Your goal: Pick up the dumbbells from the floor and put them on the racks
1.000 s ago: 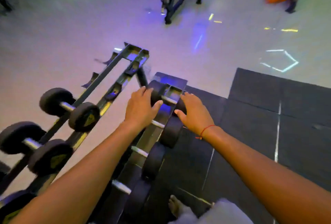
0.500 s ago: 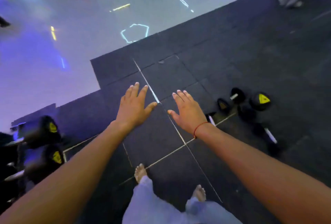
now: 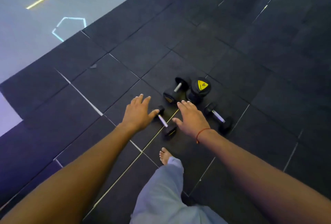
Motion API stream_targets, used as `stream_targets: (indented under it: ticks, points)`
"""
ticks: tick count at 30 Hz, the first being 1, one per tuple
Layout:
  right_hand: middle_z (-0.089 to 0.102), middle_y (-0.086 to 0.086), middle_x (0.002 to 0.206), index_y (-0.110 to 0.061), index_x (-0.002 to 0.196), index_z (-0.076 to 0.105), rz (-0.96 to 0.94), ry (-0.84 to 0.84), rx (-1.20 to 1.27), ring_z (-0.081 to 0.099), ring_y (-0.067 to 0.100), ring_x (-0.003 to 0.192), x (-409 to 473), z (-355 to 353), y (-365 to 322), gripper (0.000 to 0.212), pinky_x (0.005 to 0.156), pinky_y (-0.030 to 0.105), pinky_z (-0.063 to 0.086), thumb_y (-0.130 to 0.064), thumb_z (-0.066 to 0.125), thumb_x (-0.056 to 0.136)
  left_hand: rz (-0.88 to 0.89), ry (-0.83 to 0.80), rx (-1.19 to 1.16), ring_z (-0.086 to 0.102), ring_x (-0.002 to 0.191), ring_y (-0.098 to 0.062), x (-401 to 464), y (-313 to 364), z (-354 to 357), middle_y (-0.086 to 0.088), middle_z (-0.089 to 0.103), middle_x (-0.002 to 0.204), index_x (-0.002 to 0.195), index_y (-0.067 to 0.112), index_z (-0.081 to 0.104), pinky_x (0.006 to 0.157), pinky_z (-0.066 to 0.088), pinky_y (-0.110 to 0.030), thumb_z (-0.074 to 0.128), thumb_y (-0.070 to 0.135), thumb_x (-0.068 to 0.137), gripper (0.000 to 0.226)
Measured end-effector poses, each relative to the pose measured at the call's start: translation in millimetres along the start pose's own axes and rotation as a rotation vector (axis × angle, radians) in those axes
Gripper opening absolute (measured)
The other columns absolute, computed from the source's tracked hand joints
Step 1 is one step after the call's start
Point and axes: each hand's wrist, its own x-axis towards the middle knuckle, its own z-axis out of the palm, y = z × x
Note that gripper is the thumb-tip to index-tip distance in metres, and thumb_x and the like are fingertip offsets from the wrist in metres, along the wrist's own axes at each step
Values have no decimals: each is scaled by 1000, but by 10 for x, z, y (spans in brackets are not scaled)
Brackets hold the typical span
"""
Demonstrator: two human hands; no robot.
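Note:
Several black dumbbells lie on the dark rubber floor mats. A small dumbbell (image 3: 165, 123) with a chrome handle lies between my hands. Another small one (image 3: 218, 116) lies to the right of my right hand. Beyond them rest a mid-size dumbbell (image 3: 176, 88) and a larger dumbbell (image 3: 200, 87) standing on end, with a yellow label reading 10. My left hand (image 3: 138, 112) is open above the floor, its thumb near the closest dumbbell's far head. My right hand (image 3: 191, 118), with a red wrist string, is open too and holds nothing. No rack is in view.
My bare foot (image 3: 165, 155) and grey trouser leg (image 3: 161, 191) step forward just below the dumbbells. The mat's edge meets a pale glossy floor (image 3: 26, 41) at the upper left, with light reflections. Another person's feet show at the top edge.
I let go of the dumbbell set on the rack a second ago and turned away. The view has swung to the floor, and both open hands have come closer to the dumbbells lying there.

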Motion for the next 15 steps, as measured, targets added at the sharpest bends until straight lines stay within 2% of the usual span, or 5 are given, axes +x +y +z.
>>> stream_targets:
  ticks: [9,15]
  points:
    - [28,5,154,-15,145,31,-18,-190,81,21,22,144,1304,138,690,66,111,44,32,-44,53,90,-239,-158,-128,30,140,-35,1175,195,465,-13,32,154,146,17,35,110,32,-50,46,61,91,72]
    - [46,10,141,-10,137,42,-106,-365,140,39,26,133,2092,763,991,55,108,43,37,-35,56,90,-515,-196,-383,44,129,-36,1731,123,1117,-14,51,139,134,15,50,102,40,-44,52,52,91,56]
